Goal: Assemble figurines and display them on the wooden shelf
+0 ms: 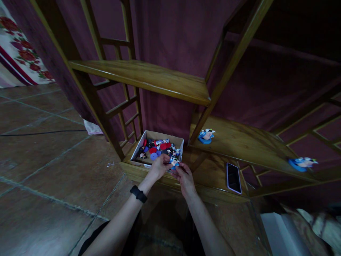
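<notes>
A small toy figurine (174,162) in white and blue is held between both hands, just over the near right corner of an open box (147,136). My left hand (160,166) pinches it from the left, with a dark band on that wrist. From the right and below, the fingers of my right hand (184,176) close on its blue base. Inside the box lie several small figures in black, white and red, along with red discs (152,150) and a purple disc (153,156).
A similar figurine on a blue base (206,136) stands on the right shelf (239,140), another figurine (302,164) at its far end. Below lies a phone (233,178). An upper wooden shelf (144,76) and slanting posts frame the space. A white box (279,231) sits lower right.
</notes>
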Available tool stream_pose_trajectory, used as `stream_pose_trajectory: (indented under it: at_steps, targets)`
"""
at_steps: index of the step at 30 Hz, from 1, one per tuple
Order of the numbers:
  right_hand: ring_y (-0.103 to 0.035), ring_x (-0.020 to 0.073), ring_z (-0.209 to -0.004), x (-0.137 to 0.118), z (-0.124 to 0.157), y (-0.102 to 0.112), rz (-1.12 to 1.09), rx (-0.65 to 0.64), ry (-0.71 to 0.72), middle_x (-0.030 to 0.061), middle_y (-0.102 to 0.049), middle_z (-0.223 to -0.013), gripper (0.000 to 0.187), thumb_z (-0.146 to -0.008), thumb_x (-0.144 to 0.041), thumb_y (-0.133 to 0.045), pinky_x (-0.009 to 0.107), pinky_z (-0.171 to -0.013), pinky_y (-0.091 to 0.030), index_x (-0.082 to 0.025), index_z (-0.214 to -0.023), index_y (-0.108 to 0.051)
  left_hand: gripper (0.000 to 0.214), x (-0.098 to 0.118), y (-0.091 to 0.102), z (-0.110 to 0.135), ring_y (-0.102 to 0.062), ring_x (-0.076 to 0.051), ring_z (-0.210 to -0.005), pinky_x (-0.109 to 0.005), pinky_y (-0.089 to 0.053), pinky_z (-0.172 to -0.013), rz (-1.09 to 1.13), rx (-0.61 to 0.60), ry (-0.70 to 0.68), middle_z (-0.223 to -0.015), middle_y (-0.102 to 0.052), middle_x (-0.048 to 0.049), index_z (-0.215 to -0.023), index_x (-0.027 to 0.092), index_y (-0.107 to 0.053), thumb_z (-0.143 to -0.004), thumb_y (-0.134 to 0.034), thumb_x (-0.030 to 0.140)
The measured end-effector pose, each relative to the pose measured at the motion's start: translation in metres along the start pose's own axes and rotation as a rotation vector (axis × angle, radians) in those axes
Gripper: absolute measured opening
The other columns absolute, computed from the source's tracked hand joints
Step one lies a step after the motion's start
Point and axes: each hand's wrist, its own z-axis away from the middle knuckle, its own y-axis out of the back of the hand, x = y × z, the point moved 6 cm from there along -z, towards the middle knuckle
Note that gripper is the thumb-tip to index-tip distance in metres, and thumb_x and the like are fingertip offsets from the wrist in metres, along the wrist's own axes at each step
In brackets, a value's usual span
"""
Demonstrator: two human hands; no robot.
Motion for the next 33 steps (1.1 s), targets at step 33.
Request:
stream_pose_trajectory:
  at_steps: [33]
  targets:
    - [-0.058,0.0157,-0.075,-0.013,0.009,-0.017,0.411,-0.112,0.195,0.0033,-0.058,-0.105,0.031,-0.068,-0.044,-0.062,0.026,-0.058,-0.052,-0.026,-0.092,-0.069,0.016,-0.011,-0.003,0.008,-0.062,-0.012,-0.058,-0.023,-0.052,-0.056,0.538,0.041,0.522,-0.07,-0.064,-0.0076,-0.083,0.01,-0.059,-0.072,-0.05,0.002]
